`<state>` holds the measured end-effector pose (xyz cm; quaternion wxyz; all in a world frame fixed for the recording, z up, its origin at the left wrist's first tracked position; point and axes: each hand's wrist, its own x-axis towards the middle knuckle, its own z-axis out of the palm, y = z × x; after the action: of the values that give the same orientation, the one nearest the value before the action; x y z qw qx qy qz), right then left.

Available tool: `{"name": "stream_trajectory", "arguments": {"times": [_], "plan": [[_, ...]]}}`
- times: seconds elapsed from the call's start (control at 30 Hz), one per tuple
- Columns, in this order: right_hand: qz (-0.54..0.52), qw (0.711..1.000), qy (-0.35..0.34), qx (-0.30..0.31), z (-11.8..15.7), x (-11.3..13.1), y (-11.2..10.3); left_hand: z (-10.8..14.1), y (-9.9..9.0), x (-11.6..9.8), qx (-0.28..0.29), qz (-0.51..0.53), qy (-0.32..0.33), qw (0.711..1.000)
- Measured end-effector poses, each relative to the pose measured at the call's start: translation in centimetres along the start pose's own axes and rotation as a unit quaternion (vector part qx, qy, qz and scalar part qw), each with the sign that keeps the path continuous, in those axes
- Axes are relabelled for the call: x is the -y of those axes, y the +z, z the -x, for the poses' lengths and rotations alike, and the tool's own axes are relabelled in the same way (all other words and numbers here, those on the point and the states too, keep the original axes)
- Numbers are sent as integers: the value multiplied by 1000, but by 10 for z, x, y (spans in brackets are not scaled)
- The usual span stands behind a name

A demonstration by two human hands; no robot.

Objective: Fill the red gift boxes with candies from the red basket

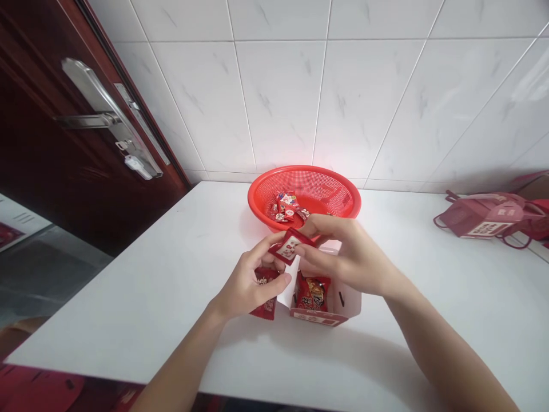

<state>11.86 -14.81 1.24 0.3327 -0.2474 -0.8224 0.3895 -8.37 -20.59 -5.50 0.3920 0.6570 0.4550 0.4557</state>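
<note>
My right hand (343, 252) pinches a small red packet with a white printed label (288, 248) between thumb and fingers. The fingertips of my left hand (253, 286) touch or nearly touch its left side. A larger dark red snack packet (266, 306) with pale lettering hangs in the curl of my left hand, partly covered by the fingers. Below my right hand stands a small open red-and-white carton (317, 318), its flaps spread. A shiny red snack packet (313, 293) with a picture on it lies inside the carton.
Behind my hands sits a red plastic basket (304, 170) holding several small packets (286, 200). At the right lies a closed red gift box with cord handles (484, 214). The white table (171, 286) meets a tiled wall; a dark wooden door (43, 143) is at left.
</note>
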Motion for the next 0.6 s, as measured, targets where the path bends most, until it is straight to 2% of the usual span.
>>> {"name": "stream_trajectory", "arguments": {"times": [0.1, 0.23, 0.4, 0.6], "plan": [[3, 1000, 0, 18, 7, 5, -19, 1, 1, 1, 15, 3, 21, 1000], [95, 991, 36, 85, 15, 9, -34, 2, 1, 3, 19, -18, 35, 999], [220, 956, 41, 188, 17, 13, -32, 3, 0, 7, 21, -18, 48, 998], [310, 894, 119, 300, 13, 10, -20, 5, -1, 6, 23, -32, 64, 997]]}}
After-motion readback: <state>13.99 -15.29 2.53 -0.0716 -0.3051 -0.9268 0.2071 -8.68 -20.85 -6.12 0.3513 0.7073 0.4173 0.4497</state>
